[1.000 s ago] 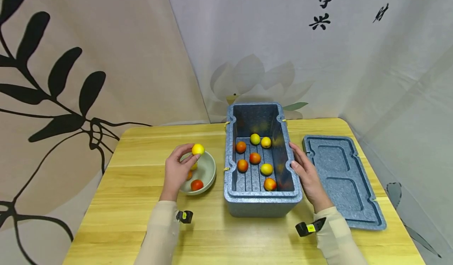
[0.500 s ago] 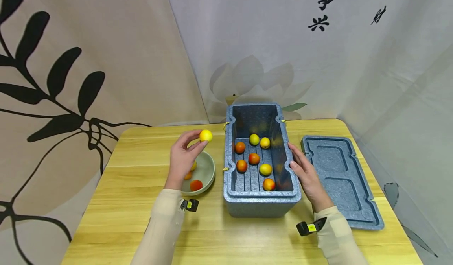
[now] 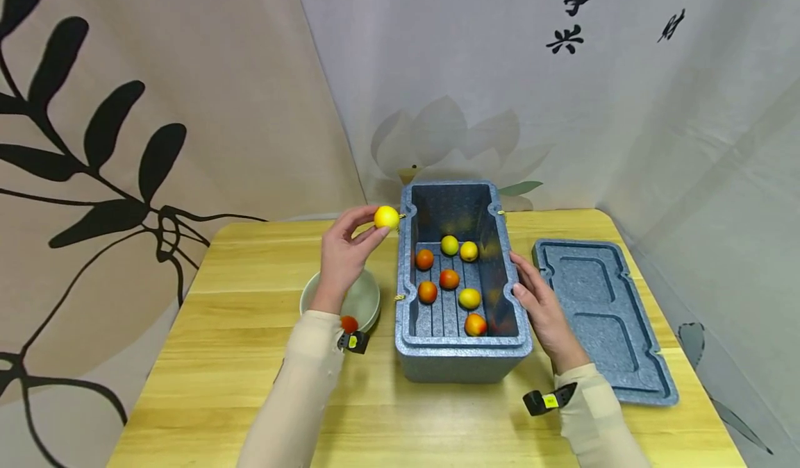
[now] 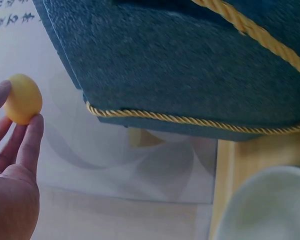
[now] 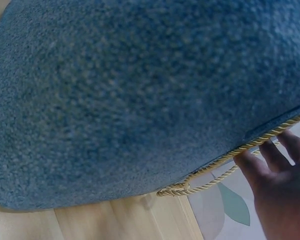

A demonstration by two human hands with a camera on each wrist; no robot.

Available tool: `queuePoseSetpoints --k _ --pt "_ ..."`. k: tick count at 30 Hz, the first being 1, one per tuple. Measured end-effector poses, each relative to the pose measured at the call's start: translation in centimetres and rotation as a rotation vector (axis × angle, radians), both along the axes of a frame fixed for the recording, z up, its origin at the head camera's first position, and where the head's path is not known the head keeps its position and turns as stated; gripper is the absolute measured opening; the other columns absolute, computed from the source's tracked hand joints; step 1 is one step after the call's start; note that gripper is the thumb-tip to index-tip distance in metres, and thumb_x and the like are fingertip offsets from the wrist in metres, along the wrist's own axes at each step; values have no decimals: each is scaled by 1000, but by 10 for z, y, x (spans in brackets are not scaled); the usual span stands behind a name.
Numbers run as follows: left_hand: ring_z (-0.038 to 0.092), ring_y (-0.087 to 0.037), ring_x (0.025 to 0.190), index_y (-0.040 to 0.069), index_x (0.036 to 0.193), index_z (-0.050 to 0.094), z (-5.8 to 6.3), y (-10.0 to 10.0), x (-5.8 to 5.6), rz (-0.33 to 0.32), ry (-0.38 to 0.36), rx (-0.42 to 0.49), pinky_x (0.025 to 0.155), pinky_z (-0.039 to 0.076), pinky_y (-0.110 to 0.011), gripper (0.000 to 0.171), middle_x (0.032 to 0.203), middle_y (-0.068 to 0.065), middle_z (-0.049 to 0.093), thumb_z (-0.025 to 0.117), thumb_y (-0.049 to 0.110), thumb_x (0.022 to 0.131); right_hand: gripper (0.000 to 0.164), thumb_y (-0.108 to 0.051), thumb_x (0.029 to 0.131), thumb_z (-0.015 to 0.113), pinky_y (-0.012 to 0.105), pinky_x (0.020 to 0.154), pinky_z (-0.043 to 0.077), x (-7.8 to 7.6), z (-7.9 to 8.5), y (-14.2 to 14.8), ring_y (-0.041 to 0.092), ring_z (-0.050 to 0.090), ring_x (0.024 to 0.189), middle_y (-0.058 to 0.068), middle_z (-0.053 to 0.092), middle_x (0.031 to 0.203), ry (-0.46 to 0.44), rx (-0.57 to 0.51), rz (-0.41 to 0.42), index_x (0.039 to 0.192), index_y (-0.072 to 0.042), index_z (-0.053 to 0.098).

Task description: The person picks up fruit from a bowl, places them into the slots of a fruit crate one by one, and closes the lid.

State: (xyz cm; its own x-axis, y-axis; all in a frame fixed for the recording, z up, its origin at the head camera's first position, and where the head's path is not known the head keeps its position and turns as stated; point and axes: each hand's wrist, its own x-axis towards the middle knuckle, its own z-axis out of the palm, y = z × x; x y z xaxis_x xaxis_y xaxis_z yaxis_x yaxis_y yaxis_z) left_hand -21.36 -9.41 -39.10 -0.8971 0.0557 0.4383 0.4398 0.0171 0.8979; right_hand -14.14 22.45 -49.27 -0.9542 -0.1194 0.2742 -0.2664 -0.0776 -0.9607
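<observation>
My left hand (image 3: 344, 260) pinches a small yellow fruit (image 3: 387, 217) between thumb and fingers, beside the left rim of a grey foam box (image 3: 462, 369). In the left wrist view, the fruit (image 4: 24, 99) is smooth and egg-shaped. My right hand (image 3: 550, 319) rests against the box's right side, with its fingertips by the rim. The right wrist view has those fingers next to a twisted gold rope (image 5: 230, 157). Inside the box lie several fruits, including a yellow one (image 3: 469, 298) and a red-orange one (image 3: 448, 278), spread over the ribbed floor.
Partly behind my left forearm stands a pale green bowl (image 3: 369, 291) with a red-orange fruit (image 3: 348, 323) showing in it. The box's grey lid (image 3: 606, 343) lies flat on the wooden table (image 3: 206, 357) at right. A printed curtain (image 3: 250, 93) hangs behind.
My left hand has carried the yellow fruit from over the bowl, up and rightward to the box's left rim. My right hand has stayed at the box.
</observation>
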Motion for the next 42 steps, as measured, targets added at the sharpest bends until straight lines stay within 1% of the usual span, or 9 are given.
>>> queuePoseSetpoints --k 6,12,15,20,26,32,36,40,42 --pt "60 -32 109 -14 118 61 15 4 -7 -22 10 -30 91 53 -37 36 116 -24 57 72 -11 84 48 -3 105 39 21 101 39 0 1 0 13 35 136 15 28 156 -4 1 2 152 -4 32" --pt "60 -31 109 -13 118 61 34 2 -17 -30 84 -68 92 53 -39 35 115 -23 58 71 -11 84 48 -4 105 39 20 102 38 -1 1 -1 14 32 138 22 23 157 -13 6 3 152 -5 32" --pt "61 -30 108 -12 118 62 40 2 -20 -28 121 -83 91 54 -37 35 116 -22 58 72 -11 84 48 -4 105 39 21 102 38 -1 0 -2 14 31 138 22 23 157 -16 11 9 153 -5 32" --pt "62 -29 107 -13 117 63 45 8 -24 -30 168 -73 91 54 -39 36 115 -22 59 72 -12 83 48 -4 105 39 22 100 42 -2 0 -2 15 38 134 18 28 155 -13 -4 3 152 -5 32" --pt "61 -28 108 -13 117 63 50 19 -30 -54 176 -49 92 53 -41 36 115 -22 59 73 -12 82 48 -5 105 40 23 98 45 -2 0 0 16 41 131 11 34 152 -12 -31 14 152 -5 33" --pt "61 -29 107 -14 117 62 56 31 -35 -92 174 -50 92 53 -42 36 115 -24 58 72 -11 83 48 -5 105 39 22 100 42 -1 -1 1 16 38 134 16 30 155 -21 -25 14 152 -6 33" --pt "60 -29 109 -13 119 62 59 39 -39 -124 143 -76 94 52 -41 36 116 -22 57 72 -10 84 48 -5 105 39 22 100 41 -1 -1 1 15 36 135 21 25 156 -28 -15 9 152 -6 32" --pt "61 -28 110 -12 119 61 61 46 -40 -140 115 -137 94 52 -37 35 116 -21 57 71 -8 86 48 -5 105 39 21 101 40 -1 -1 1 16 33 137 22 23 157 -27 -5 2 152 -6 33" --pt "61 -28 110 -10 120 62 56 49 -47 -148 115 -160 93 52 -35 35 117 -20 57 71 -6 86 48 -5 105 39 21 102 38 -1 -1 1 17 32 138 22 23 157 -26 1 -2 152 -5 33"
